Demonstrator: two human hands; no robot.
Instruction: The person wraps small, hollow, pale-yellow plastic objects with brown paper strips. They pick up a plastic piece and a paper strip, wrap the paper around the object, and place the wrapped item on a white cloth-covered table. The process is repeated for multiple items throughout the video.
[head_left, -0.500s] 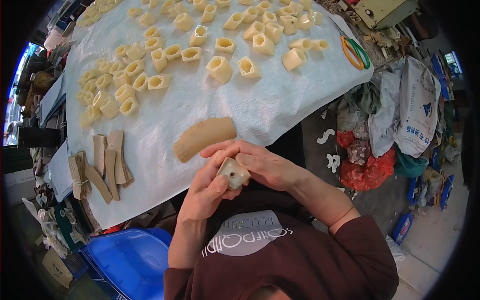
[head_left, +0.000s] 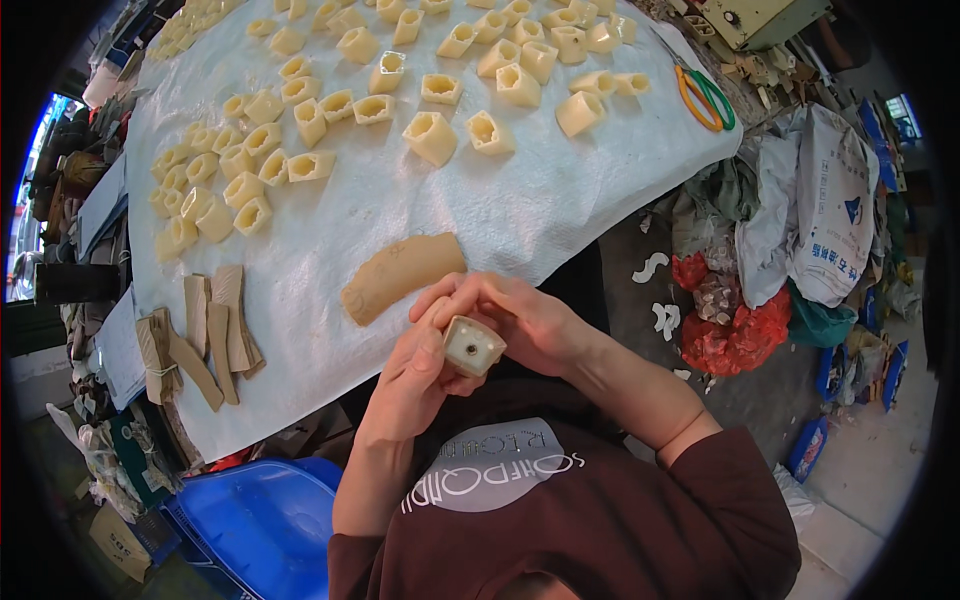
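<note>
apparently the left hand (head_left: 405, 368) is curled firmly round a pale block (head_left: 474, 346), beside the white sheet (head_left: 308, 345); fingers overlap, so the right hand's (head_left: 532, 318) grip i cannot tell.

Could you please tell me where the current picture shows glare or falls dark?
Head view: the corners are black beyond the fisheye's round rim; the window at far left glares; the held block is clearly lit.

Lettering (head_left: 492, 480) on brown shirt (head_left: 590, 510), characters (head_left: 836, 261) on white sack (head_left: 828, 205)
</note>
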